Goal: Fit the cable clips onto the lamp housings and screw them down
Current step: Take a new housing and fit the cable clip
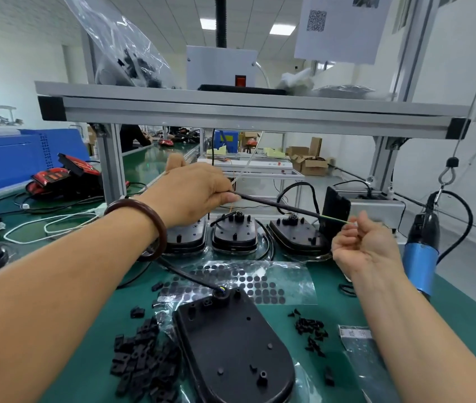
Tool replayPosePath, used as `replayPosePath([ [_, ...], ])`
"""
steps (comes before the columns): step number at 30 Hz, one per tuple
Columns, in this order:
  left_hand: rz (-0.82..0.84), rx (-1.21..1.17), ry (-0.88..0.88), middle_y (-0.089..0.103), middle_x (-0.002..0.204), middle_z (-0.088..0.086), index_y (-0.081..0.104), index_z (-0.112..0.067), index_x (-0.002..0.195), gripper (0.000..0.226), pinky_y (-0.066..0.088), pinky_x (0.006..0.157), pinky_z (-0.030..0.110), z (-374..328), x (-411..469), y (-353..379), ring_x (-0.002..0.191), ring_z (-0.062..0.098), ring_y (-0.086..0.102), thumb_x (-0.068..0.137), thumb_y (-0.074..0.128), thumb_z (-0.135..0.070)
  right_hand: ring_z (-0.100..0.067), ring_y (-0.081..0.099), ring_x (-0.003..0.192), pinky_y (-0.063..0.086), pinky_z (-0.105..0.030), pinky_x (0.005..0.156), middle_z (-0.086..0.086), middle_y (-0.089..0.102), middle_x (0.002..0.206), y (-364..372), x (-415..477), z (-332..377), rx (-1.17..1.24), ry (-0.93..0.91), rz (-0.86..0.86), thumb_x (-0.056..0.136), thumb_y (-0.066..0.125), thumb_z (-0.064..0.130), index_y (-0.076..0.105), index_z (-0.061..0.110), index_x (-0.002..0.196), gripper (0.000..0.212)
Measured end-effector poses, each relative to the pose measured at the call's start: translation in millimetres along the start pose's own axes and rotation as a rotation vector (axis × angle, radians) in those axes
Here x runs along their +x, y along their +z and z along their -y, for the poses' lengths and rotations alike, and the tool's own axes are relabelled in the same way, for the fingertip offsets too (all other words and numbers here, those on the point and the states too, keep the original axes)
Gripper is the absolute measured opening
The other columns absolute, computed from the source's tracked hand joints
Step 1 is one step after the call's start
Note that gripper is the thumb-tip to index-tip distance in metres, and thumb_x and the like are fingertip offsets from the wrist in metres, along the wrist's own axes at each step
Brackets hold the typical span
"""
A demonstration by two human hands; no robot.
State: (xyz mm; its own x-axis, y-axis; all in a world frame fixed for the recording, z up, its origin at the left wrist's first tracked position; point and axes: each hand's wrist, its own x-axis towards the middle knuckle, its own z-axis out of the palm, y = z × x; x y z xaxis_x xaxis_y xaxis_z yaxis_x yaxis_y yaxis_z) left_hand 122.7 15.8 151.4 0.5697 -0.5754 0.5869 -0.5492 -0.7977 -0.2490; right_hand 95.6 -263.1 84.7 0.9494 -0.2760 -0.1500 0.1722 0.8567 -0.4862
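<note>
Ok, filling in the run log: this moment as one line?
left hand grips cable | right hand pinches its wire end | clips piled loose | screwdriver hangs unused

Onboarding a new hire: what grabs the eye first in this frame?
A black sheathed cable is stretched mid-frame: the left hand grips it, the right hand pinches its thin yellow-green wire end. Below, a large black plastic lamp housing lies front centre, with a pile of small black plastic clips on its left.
</note>
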Motion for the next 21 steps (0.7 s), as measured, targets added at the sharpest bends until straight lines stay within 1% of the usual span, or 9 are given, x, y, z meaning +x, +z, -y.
replayPosePath([
  [3,-0.003,-0.015,-0.004,0.046,0.071,-0.014,0.041,-0.029,0.061,0.041,0.009,0.069,0.027,-5,0,4,0.080,0.006,0.043,0.091,0.037,-0.057,0.001,0.038,0.035,0.028,-0.009,0.035,0.007,0.040,0.059,-3,2,0,0.023,0.014,-0.040,0.100,0.049,0.028,0.046,0.015,0.076,0.027],
  [5,0.027,-0.016,-0.046,0.049,0.077,-0.014,0.054,-0.029,0.071,0.039,0.014,0.075,0.030,-9,1,5,0.086,0.008,0.045,0.091,0.036,-0.056,0.001,0.040,0.038,0.030,-0.009,0.037,0.008,0.042,0.059,-4,3,-4,0.054,0.007,-0.057,0.100,0.050,0.029,0.047,0.015,0.076,0.028],
  [7,0.072,-0.012,-0.093,0.052,0.101,-0.017,0.063,-0.037,0.108,0.037,0.020,0.093,0.034,-11,-2,4,0.105,0.010,0.043,0.093,0.035,-0.055,0.000,0.042,0.041,0.032,-0.009,0.040,0.008,0.044,0.059,-3,4,-10,0.097,-0.002,-0.047,0.100,0.050,0.028,0.049,0.016,0.075,0.028],
  [9,0.074,-0.037,-0.138,0.036,0.137,-0.017,0.034,-0.048,0.140,0.048,0.003,0.111,0.037,-11,-15,1,0.131,0.012,0.026,0.093,0.037,-0.053,-0.001,0.045,0.047,0.036,-0.011,0.043,0.007,0.047,0.060,-2,2,-19,0.106,0.015,0.007,0.100,0.051,0.026,0.051,0.015,0.076,0.027],
  [10,0.025,-0.060,-0.165,0.026,0.145,-0.018,0.024,-0.050,0.143,0.053,-0.002,0.112,0.036,-12,-27,-1,0.135,0.011,0.019,0.093,0.040,-0.051,-0.003,0.048,0.049,0.039,-0.012,0.045,0.005,0.050,0.060,-2,-1,-23,0.086,0.028,0.043,0.099,0.052,0.024,0.053,0.013,0.077,0.024],
  [12,-0.080,-0.099,-0.168,0.032,0.139,-0.023,0.035,-0.053,0.133,0.045,0.008,0.101,0.029,-20,-60,-2,0.127,0.010,0.028,0.089,0.043,-0.048,-0.006,0.054,0.053,0.046,-0.014,0.049,-0.001,0.058,0.061,-3,-7,-33,0.004,0.059,0.122,0.096,0.056,0.017,0.058,0.009,0.081,0.017],
  [14,0.055,-0.091,-0.184,0.048,0.118,-0.034,0.048,-0.053,0.118,0.034,0.012,0.092,0.028,-31,-94,4,0.115,0.001,0.039,0.086,0.037,-0.056,-0.010,0.060,0.055,0.050,-0.016,0.050,-0.005,0.064,0.065,-5,-15,-43,-0.115,0.106,0.190,0.091,0.058,0.011,0.061,0.006,0.082,0.011],
  [18,0.331,-0.082,-0.222,0.055,0.116,-0.034,0.045,-0.053,0.126,0.035,-0.005,0.110,0.035,-49,-123,33,0.118,-0.012,0.040,0.094,0.032,-0.057,-0.014,0.065,0.060,0.052,-0.022,0.048,-0.008,0.068,0.072,-16,-29,-63,-0.337,0.254,0.261,0.090,0.058,0.012,0.063,0.004,0.086,0.010],
  [21,0.291,-0.197,-0.229,0.063,0.109,-0.026,0.054,-0.045,0.118,0.028,0.024,0.112,0.029,-50,-118,39,0.107,-0.004,0.054,0.096,0.039,-0.050,-0.019,0.070,0.069,0.057,-0.029,0.059,-0.007,0.071,0.078,-27,-36,-76,-0.442,0.275,0.292,0.092,0.055,0.012,0.060,0.011,0.089,0.006],
])
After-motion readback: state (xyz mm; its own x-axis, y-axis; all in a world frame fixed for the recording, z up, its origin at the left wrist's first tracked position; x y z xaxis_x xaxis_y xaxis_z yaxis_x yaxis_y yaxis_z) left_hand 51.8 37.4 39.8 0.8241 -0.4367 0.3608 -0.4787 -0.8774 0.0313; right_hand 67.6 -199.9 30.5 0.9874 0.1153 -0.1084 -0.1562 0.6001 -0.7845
